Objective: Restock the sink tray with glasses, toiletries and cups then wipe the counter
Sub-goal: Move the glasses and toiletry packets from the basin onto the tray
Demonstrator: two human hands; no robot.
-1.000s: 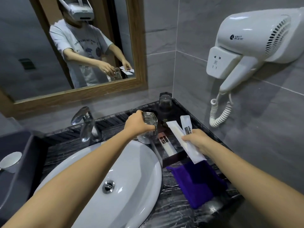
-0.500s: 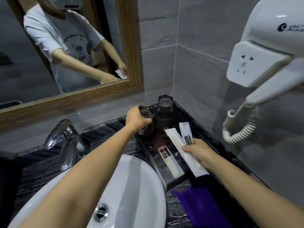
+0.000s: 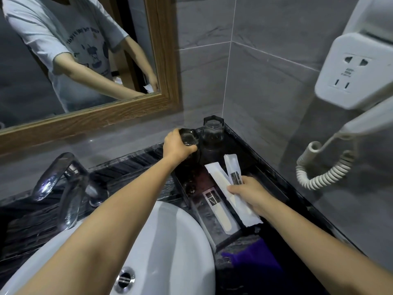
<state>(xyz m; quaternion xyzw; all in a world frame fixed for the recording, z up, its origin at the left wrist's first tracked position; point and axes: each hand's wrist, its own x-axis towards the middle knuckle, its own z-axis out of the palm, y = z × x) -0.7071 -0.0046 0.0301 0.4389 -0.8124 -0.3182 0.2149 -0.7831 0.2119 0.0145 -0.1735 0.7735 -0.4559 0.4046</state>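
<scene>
While the person leans over a bathroom counter (image 3: 131, 167) of dark veined stone, both hands work at a shallow black rectangular tray (image 3: 251, 158) tucked into the corner where two grey tiled walls meet. The left hand (image 3: 176, 145) is closed around a clear faceted drinking glass (image 3: 188, 136), fingers wrapped over its near side, holding it upright at the tray's far end, just beside a second clear faceted glass (image 3: 212, 133) that already stands in the back corner. Whether the held glass rests on the tray floor cannot be told; the grip suggests it is being set down as a pair with its neighbour. The right hand (image 3: 248, 194) pinches two long white paper-wrapped toiletry sachets (image 3: 221, 184), fanned in a V above the tray's middle, probably kept ready to be laid down next. A flat white packet with a dark square label (image 3: 217, 209) already lies along the tray's left side, so space for the sachets is narrow. Left of the tray sit a round white ceramic basin (image 3: 170, 241) and a chrome tap (image 3: 63, 179). A purple cloth (image 3: 255, 260) lies on the counter just in front of the tray, presumably for wiping. A white wall-mounted hair dryer (image 3: 357, 77) with a coiled cord (image 3: 323, 167) hangs to the right, and a wood-framed mirror (image 3: 165, 60) is above.
</scene>
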